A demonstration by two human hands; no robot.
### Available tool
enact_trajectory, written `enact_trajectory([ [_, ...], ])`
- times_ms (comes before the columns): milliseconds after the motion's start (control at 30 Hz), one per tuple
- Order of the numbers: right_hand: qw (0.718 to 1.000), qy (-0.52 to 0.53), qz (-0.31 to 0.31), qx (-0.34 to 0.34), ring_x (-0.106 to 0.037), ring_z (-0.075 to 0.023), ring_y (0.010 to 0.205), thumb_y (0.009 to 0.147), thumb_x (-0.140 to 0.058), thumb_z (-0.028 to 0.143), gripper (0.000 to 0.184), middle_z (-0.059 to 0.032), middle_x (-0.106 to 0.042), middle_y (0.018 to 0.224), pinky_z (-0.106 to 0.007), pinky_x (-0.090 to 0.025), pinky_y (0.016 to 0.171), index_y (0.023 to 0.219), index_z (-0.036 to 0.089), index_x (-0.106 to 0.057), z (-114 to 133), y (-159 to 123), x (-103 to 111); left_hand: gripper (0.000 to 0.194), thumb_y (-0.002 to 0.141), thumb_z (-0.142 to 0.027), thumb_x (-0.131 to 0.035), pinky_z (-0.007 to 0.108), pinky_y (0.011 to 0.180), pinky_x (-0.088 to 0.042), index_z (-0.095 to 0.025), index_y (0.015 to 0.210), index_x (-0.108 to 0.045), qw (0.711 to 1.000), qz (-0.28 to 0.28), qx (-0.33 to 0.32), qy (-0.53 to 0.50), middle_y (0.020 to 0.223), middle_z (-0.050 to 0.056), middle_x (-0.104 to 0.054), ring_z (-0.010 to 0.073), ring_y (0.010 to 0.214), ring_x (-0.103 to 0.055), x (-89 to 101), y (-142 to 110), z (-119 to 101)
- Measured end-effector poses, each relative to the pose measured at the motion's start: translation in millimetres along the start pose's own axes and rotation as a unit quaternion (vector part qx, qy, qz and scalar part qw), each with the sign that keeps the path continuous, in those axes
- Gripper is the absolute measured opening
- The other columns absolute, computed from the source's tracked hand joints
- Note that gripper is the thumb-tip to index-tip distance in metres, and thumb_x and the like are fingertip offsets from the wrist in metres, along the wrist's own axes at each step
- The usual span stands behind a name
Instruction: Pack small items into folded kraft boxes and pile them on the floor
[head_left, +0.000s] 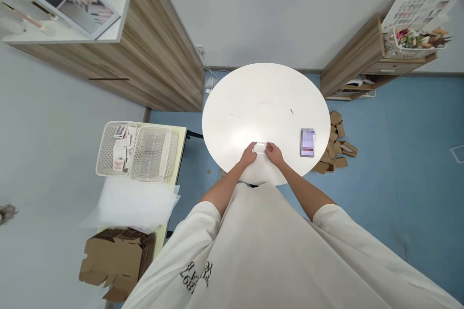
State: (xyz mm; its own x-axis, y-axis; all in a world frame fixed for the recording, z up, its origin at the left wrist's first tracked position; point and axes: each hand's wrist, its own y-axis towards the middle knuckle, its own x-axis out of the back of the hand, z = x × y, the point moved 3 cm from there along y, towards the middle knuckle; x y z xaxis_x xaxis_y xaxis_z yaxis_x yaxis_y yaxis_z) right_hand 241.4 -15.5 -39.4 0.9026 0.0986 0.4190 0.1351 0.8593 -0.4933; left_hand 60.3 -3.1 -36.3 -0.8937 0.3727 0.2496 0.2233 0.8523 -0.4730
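Note:
Close to the near edge of the round white table (268, 101), both my hands grip a small clear, flat plastic case (259, 148) from its two sides. My left hand (248, 154) has its fingers closed on the left end. On the other end, my right hand (274, 153) is closed too, with the thumb and fingers curled at the rim. The case looks see-through, and I cannot make out anything in it. Off to the right of my right hand lies a phone (307, 143) with its screen lit.
A side table at left bears a white basket with cards (116, 149), a basket of clear plastic trays (150, 153), white foam sheets (136, 203) and folded cardboard boxes (116, 260). Small cardboard boxes (335, 147) lie on the floor at right. Wooden cabinets (163, 58) stand behind.

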Motion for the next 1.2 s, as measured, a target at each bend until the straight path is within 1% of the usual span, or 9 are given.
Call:
enact_trajectory([
  [167,0.999,-0.034,-0.005,0.019,-0.062,-0.0249,0.116,0.082,-0.053,0.025,0.053,-0.0101,-0.059,0.139,-0.044,-0.050,0.104,0.134,0.021,-0.058,-2.9,0.1,4.3,0.057,0.079,-0.010,-0.055,0.042,0.107,-0.046,-0.020,0.134,-0.055,0.997,-0.056,0.050,0.025,0.144,0.012,-0.055,0.0265,0.125,-0.058,8.4,-7.9,-2.9],
  [267,0.995,-0.066,0.030,0.064,-0.055,-0.0259,0.128,0.080,-0.050,0.019,0.058,-0.0075,-0.054,0.146,-0.045,-0.046,0.110,0.138,0.023,-0.057,1.3,-0.7,1.3,0.045,0.082,-0.015,-0.057,0.040,0.100,-0.048,-0.021,0.127,-0.056,0.989,-0.078,0.112,0.049,0.130,0.012,-0.064,0.0249,0.113,-0.064,10.8,-15.2,1.7],
  [433,0.974,-0.183,0.082,0.103,-0.035,-0.0328,0.145,0.076,-0.053,0.013,0.065,-0.0036,-0.042,0.158,-0.054,-0.031,0.119,0.140,0.026,-0.058,4.3,-1.5,-5.5,0.060,0.080,-0.023,-0.062,0.036,0.087,-0.052,-0.022,0.137,-0.044,0.978,-0.015,0.207,0.022,0.111,0.008,-0.070,0.0240,0.099,-0.068,0.3,-17.1,9.0],
  [633,0.969,-0.226,0.064,0.070,-0.043,-0.0336,0.138,0.082,-0.055,0.021,0.060,-0.0104,-0.044,0.154,-0.050,-0.036,0.114,0.142,0.022,-0.055,1.9,-12.8,-4.1,0.068,0.078,-0.016,-0.062,0.038,0.097,-0.048,-0.023,0.142,-0.040,0.990,-0.003,0.137,0.017,0.144,0.014,-0.055,0.0257,0.120,-0.061,1.6,1.7,-0.9],
  [767,0.974,-0.204,0.079,0.061,-0.047,-0.0294,0.135,0.084,-0.055,0.024,0.058,-0.0105,-0.048,0.148,-0.045,-0.040,0.112,0.142,0.023,-0.054,-2.3,-23.8,-7.3,0.064,0.077,-0.012,-0.058,0.037,0.104,-0.045,-0.022,0.139,-0.045,0.996,0.026,0.083,-0.012,0.152,0.013,-0.048,0.0251,0.132,-0.054,8.8,13.7,-7.1],
  [867,0.978,-0.180,0.081,0.070,-0.048,-0.0268,0.135,0.084,-0.054,0.024,0.058,-0.0108,-0.048,0.148,-0.042,-0.040,0.113,0.142,0.022,-0.053,-2.4,-25.5,-7.0,0.057,0.078,-0.012,-0.057,0.040,0.107,-0.043,-0.022,0.134,-0.049,0.997,-0.003,0.074,0.015,0.148,0.013,-0.052,0.0258,0.133,-0.053,14.5,12.7,-6.8],
  [1000,0.976,-0.190,0.063,0.091,-0.042,-0.0289,0.140,0.083,-0.053,0.022,0.059,-0.0107,-0.044,0.153,-0.046,-0.038,0.114,0.142,0.022,-0.053,9.1,-11.1,-2.4,0.039,0.081,-0.017,-0.058,0.038,0.098,-0.047,-0.023,0.120,-0.054,0.989,-0.052,0.129,0.051,0.128,0.011,-0.064,0.0252,0.116,-0.062,14.7,-2.7,1.7],
  [1100,0.966,-0.225,0.087,0.094,-0.035,-0.0335,0.144,0.080,-0.056,0.020,0.066,-0.0077,-0.037,0.160,-0.052,-0.034,0.116,0.145,0.026,-0.051,21.7,6.1,-4.0,0.034,0.081,-0.023,-0.060,0.036,0.085,-0.051,-0.024,0.115,-0.053,0.984,-0.025,0.176,0.015,0.112,0.008,-0.068,0.0231,0.099,-0.066,7.9,-11.5,7.9],
  [1200,0.957,-0.253,0.118,0.079,-0.029,-0.0360,0.147,0.077,-0.058,0.018,0.072,-0.0064,-0.035,0.162,-0.058,-0.029,0.117,0.148,0.029,-0.047,28.2,16.9,-7.2,0.042,0.079,-0.022,-0.061,0.033,0.078,-0.051,-0.021,0.120,-0.050,0.980,0.009,0.198,-0.034,0.109,0.008,-0.069,0.0208,0.090,-0.067,4.4,-10.7,7.2],
])
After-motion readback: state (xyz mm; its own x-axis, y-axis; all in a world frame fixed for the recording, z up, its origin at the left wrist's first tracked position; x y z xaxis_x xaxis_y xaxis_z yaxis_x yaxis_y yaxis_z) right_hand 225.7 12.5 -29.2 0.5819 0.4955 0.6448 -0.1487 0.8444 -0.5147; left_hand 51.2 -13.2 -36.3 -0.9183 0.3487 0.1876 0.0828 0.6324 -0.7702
